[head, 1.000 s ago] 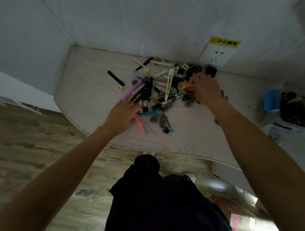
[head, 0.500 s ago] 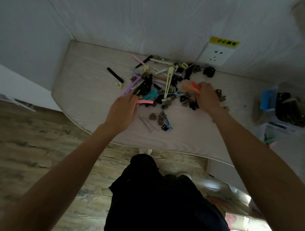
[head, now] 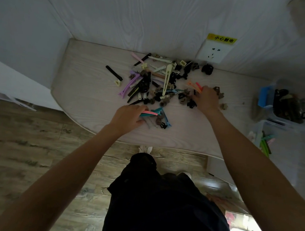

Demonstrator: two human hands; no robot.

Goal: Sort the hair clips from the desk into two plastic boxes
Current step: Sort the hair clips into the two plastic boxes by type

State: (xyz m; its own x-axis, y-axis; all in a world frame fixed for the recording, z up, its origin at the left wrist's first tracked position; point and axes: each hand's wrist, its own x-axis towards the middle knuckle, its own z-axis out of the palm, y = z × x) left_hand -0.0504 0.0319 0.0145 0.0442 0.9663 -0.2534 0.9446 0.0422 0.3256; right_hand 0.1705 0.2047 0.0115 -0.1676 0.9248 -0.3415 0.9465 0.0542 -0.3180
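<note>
A pile of hair clips point(head: 161, 83) in many colours lies on the pale desk point(head: 89, 70) near the wall. My left hand point(head: 129, 117) is at the pile's near edge, holding a pink clip point(head: 150, 112) and a teal clip point(head: 149, 115). My right hand point(head: 206, 99) rests at the pile's right side, with orange and red long clips point(head: 195, 86) in its fingers. At the right stand two plastic boxes: the far box point(head: 292, 108) holds dark claw clips, the near box point(head: 266, 142) holds long coloured clips.
A black clip point(head: 114, 73) lies alone left of the pile. A wall socket point(head: 214, 52) with a yellow label sits behind the pile. The desk's curved front edge runs just past my left wrist. Wooden floor and my dark trousers show below.
My left hand has lifted the pink clip off the desk and gathered a teal one with it. My right hand has drawn back a little toward me with the orange and red clips.
</note>
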